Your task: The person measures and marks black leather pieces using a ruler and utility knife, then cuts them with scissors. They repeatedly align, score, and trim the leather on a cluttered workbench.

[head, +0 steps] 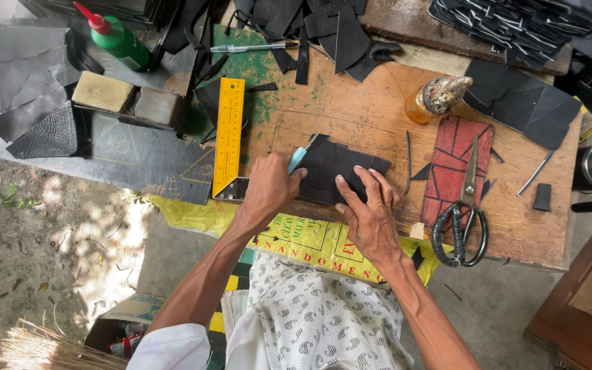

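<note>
Two bare hands work at the near edge of a worn wooden workbench (378, 103). The left hand (268, 188) is closed around a pale blue-handled tool (297, 159), whose working end is hidden behind a flat black leather piece (330, 171). The right hand (371, 212) lies with fingers spread flat, pressing that leather down, its near edge covered by the palm. Beside the left hand lies a yellow metal ruler (228, 133); black-handled scissors (466, 219) rest on a red patterned leather piece (450, 161).
</note>
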